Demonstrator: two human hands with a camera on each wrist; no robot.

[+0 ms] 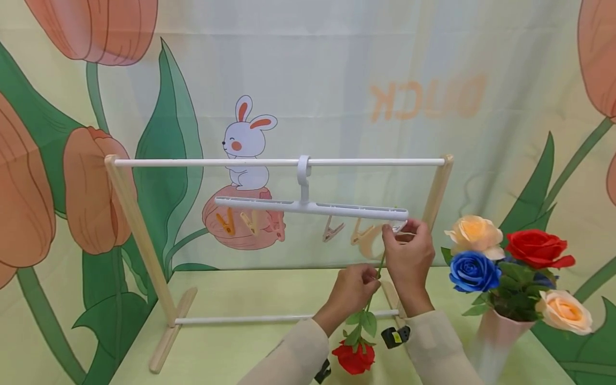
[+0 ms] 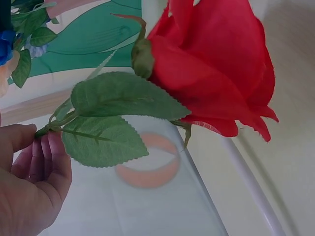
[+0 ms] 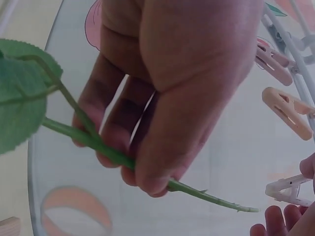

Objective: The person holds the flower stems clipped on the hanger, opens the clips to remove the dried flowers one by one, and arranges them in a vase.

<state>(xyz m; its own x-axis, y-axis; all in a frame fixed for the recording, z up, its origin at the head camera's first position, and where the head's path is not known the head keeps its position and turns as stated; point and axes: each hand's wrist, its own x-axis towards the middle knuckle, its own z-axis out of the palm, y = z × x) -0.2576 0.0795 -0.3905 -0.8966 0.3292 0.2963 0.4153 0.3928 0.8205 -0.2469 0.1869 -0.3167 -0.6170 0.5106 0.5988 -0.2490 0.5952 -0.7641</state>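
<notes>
My left hand (image 1: 353, 291) pinches the green stem of a red artificial rose (image 1: 355, 357), whose bloom hangs downward. In the left wrist view, leaves spread between the fingers and the big red bloom (image 2: 211, 69). At the right end of a white hanger (image 1: 356, 211), my right hand (image 1: 409, 251) pinches a white clothespin (image 3: 285, 189). The right wrist view has the bare stem tip (image 3: 241, 208) close beside that clothespin; whether they touch I cannot tell.
The hanger hooks over the white rod (image 1: 207, 162) of a wooden-legged stand (image 1: 141, 240), tilting down rightward. Several other clothespins hang from it, including an orange one (image 1: 225, 223). At right stands a pink-white vase (image 1: 500, 337) with blue, red and peach roses. A printed curtain hangs behind.
</notes>
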